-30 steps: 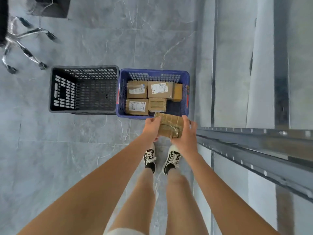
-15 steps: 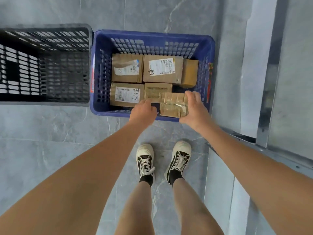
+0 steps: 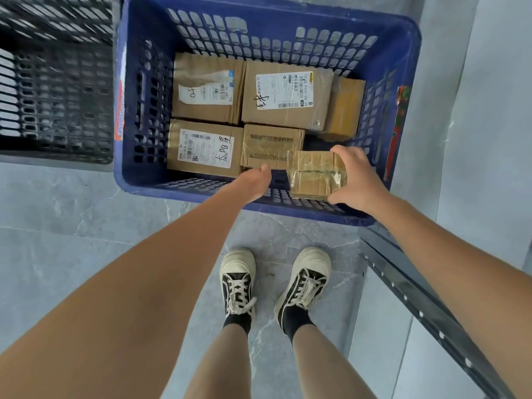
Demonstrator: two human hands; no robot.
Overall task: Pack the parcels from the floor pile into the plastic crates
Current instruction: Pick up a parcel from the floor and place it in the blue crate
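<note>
A blue plastic crate (image 3: 408, 67) stands on the floor in front of me with several brown cardboard parcels (image 3: 286, 95) packed inside. My right hand (image 3: 358, 180) grips a small tape-wrapped parcel (image 3: 315, 174) at its right side, low in the crate's near right corner. My left hand (image 3: 253, 182) hovers just left of that parcel over the crate's near wall, fingers loosely curled and holding nothing. Beside the blue crate on the left is a black plastic crate (image 3: 57, 82) with nothing visible in it.
My two feet in black-and-white sneakers (image 3: 239, 283) stand on the grey tiled floor just short of the blue crate. A grey metal rail (image 3: 417, 306) runs diagonally along the right, beside a pale wall panel (image 3: 489, 110).
I have leaned closer and lowered the small parcel into the blue crate's near right corner. My left hand has let go of it; my right hand still holds it.
</note>
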